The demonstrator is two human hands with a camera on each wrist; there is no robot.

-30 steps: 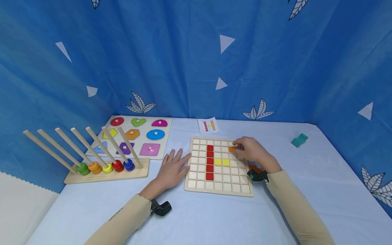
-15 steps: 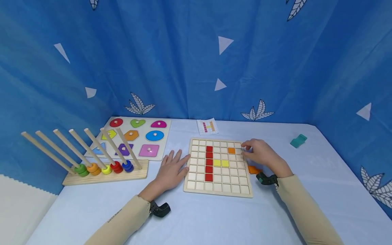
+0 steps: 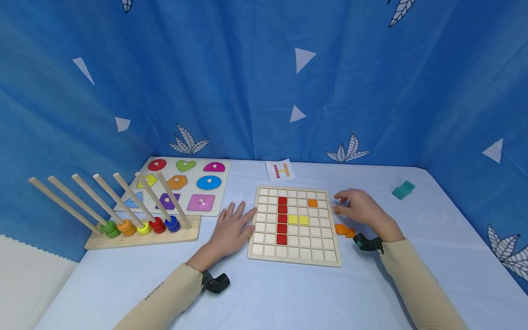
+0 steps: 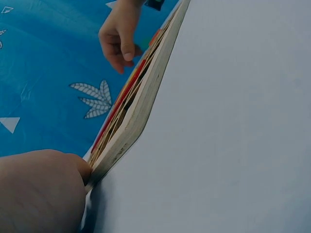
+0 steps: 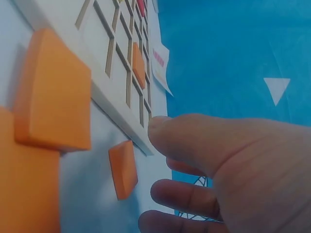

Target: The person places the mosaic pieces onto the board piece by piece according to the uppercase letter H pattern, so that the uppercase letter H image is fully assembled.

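A wooden grid board (image 3: 294, 253) lies on the table. In its cells sit a column of several red tiles (image 3: 282, 217), two yellow tiles (image 3: 303, 220) and a single orange tile (image 3: 312, 203) at upper right. My left hand (image 3: 231, 230) lies flat with spread fingers beside the board, one finger at its left edge. Just off the board's right side, my right hand (image 3: 360, 210) hovers with bent fingers and a gap between thumb and fingertips, holding nothing visible. Near those fingertips, the right wrist view has a loose orange tile (image 5: 124, 170) on the table.
More orange tiles (image 3: 344, 230) lie right of the board. A printed pattern card (image 3: 280, 170) is behind it. Left stand a peg stacker (image 3: 142, 238) with coloured rings and a shape puzzle (image 3: 224, 181). Teal pieces (image 3: 403, 189) sit far right.
My right hand has let go of the orange tile in the board's upper right cell and moved right, off the board. My left hand has stayed in place.
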